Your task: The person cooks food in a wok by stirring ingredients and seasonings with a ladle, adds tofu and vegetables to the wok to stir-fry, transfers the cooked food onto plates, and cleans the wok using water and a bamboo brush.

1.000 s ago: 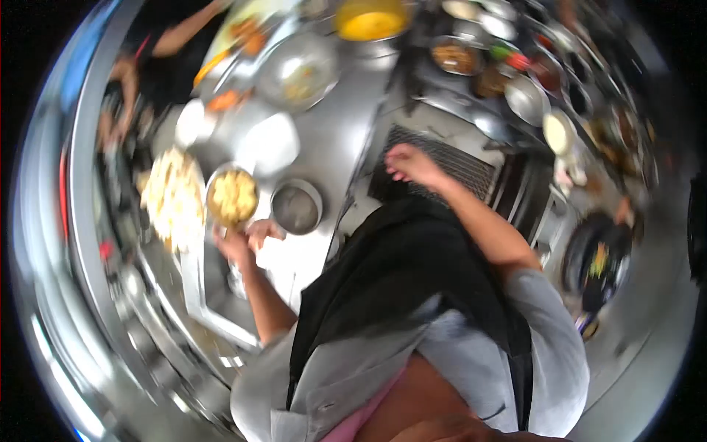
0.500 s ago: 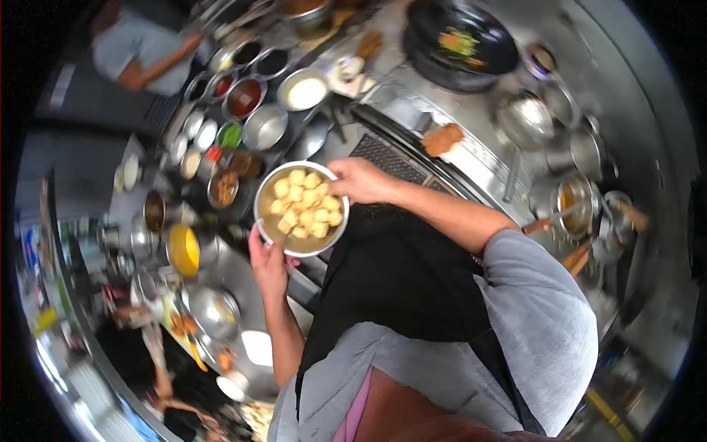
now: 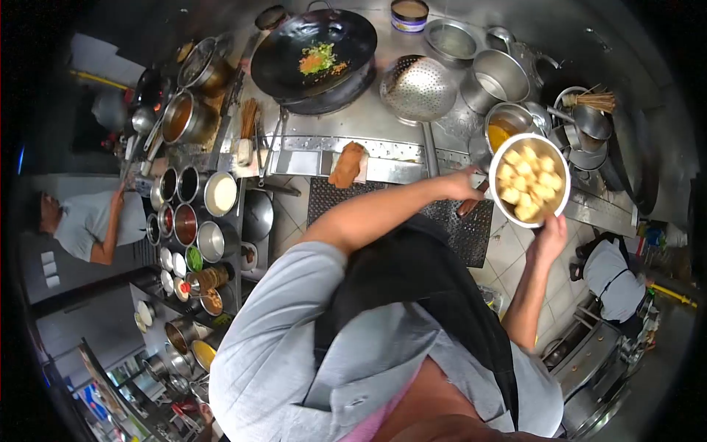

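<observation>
On the right, my right hand (image 3: 549,239) grips the lower rim of a round metal bowl (image 3: 495,200) with pale yellow chunks (image 3: 526,180) in it. The bowl is tilted towards the camera. My left hand (image 3: 460,184) reaches across my body to just left of the bowl, its fingers apart and separate from the rim. A brown wooden handle (image 3: 468,206) shows beside that hand. Beyond it, a perforated skimmer (image 3: 418,88) lies on the stove top, its long handle towards me. The black wok (image 3: 272,66) holds chopped green and orange bits (image 3: 317,60).
A brown cloth (image 3: 347,165) lies on the stove's front edge. Metal pots (image 3: 495,77) and a pot of orange liquid (image 3: 501,132) stand at the right. Sauce containers (image 3: 211,241) fill the left. One person (image 3: 96,217) is at the far left, another (image 3: 611,280) at the right.
The view has turned from the prep counter and sauce containers towards the stove and wok. The bowl, held by both my hands half a second ago, is now at the right in my right hand; my left has released it.
</observation>
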### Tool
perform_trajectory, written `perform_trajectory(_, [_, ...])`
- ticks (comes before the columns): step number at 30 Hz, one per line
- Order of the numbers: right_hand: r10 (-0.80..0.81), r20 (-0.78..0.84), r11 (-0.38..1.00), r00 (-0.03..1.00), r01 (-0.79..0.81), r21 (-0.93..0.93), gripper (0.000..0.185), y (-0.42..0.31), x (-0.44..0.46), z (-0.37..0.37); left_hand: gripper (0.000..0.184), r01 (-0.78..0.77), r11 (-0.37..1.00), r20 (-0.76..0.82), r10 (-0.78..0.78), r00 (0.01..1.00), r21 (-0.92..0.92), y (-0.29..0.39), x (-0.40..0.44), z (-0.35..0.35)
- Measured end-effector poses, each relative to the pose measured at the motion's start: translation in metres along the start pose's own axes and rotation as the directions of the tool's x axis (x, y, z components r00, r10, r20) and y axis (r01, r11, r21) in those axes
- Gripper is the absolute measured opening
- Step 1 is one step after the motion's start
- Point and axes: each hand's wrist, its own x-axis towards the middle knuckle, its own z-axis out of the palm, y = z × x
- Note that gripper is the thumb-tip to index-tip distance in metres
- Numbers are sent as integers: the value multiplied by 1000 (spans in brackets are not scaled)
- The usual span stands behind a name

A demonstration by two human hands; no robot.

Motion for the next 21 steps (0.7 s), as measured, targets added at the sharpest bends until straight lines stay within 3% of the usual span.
perform_trajectory(1, [45, -79, 998, 996, -47, -29, 28, -1, -2, -18, 86, 191, 961, 210, -148, 966, -201, 10, 18, 10])
perform_trajectory(2, [45, -164, 999, 986, -47, -11, 28, -6, -10, -21, 77, 66, 995, 74, -60, 995, -71, -4, 50, 34])
perform_trajectory(4, [49, -230, 997, 972, -34, 68, 26, 4, -15, -39, 50, 194, 980, -170, -197, 966, -34, 23, 43, 34])
perform_trajectory(7, [88, -258, 981, 962, -39, 192, 24, 21, -25, -42, 44, -48, 996, -241, 64, 968, 70, -21, 45, 8])
perform_trajectory(9, [115, -268, 978, 956, -61, 202, 23, 27, -30, -31, 49, 29, 952, -107, -64, 992, -304, -23, -19, -46])
perform_trajectory(10, [131, -276, 975, 952, -74, 209, 23, 32, -33, -26, 48, 50, 909, -122, -110, 986, -415, -14, -62, -77])
perform_trajectory(11, [133, -259, 980, 957, -87, 181, 22, 37, -35, -20, 46, 73, 907, -235, -184, 954, -414, -9, -107, -106])
perform_trajectory(12, [150, -242, 979, 959, -110, 172, 21, 40, -37, -10, 49, 123, 886, -212, -239, 948, -447, -31, -140, -137])
perform_trajectory(13, [166, -224, 978, 960, -131, 163, 21, 42, -39, 4, 52, 81, 888, -294, -234, 927, -453, -45, -176, -163])
perform_trajectory(14, [183, -206, 976, 961, -154, 151, 20, 45, -41, 20, 49, 61, 895, -317, -220, 923, -443, -16, -220, -198])
perform_trajectory(15, [181, -184, 977, 966, -155, 145, 19, 52, -41, 38, 51, 159, 980, -461, -198, 865, -121, -36, -249, -221])
perform_trajectory(17, [181, -144, 978, 973, -162, 134, 17, 72, -45, 74, 56, 431, 886, -563, -273, 780, 168, -66, -292, -271])
perform_trajectory(18, [178, -128, 979, 976, -163, 124, 16, 76, -51, 92, 59, 564, 814, -539, -416, 732, 138, -76, -308, -296])
perform_trajectory(20, [191, -109, 973, 976, -174, 149, 16, 78, -71, 143, 60, 564, 792, -582, -351, 733, 233, -117, -329, -337])
perform_trajectory(21, [198, -87, 970, 976, -183, 160, 17, 80, -79, 166, 60, 597, 793, -520, -462, 718, 120, -118, -331, -357])
